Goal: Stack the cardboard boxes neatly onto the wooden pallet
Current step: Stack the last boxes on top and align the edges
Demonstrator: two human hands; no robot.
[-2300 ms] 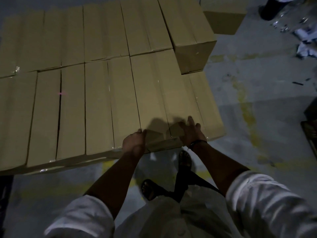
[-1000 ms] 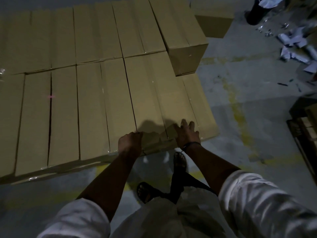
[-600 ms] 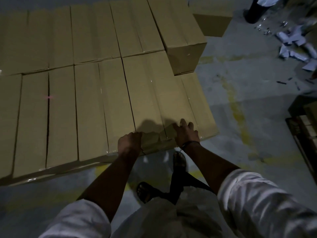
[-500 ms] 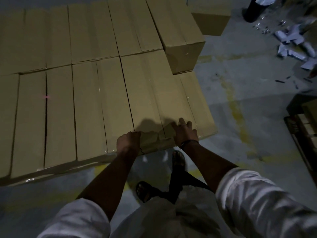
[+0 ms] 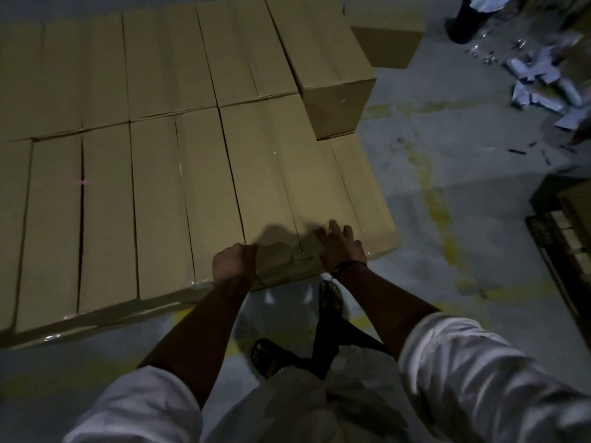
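Observation:
Several brown cardboard boxes lie side by side in two rows as a flat layer [image 5: 160, 193]; whatever they rest on is hidden under them. My left hand [image 5: 235, 262] is curled over the near end of the front-right box [image 5: 271, 187] in this layer. My right hand [image 5: 340, 247] lies on the same box's near right corner, fingers spread over its top. A lower box [image 5: 367, 199] shows beside it on the right. One taller box [image 5: 323, 59] stands at the back right of the layer.
Another box [image 5: 390, 49] sits on the grey concrete floor [image 5: 447, 174] behind the stack. White paper scraps [image 5: 540, 81] litter the far right, near a person's dark leg [image 5: 467, 24]. A dark wooden frame [image 5: 563, 251] is at the right edge. My sandalled feet [image 5: 331, 295] stand close to the stack.
Both hands stay at the near end of the same box. The view has drifted slightly left and the right hand's fingers have shifted a little.

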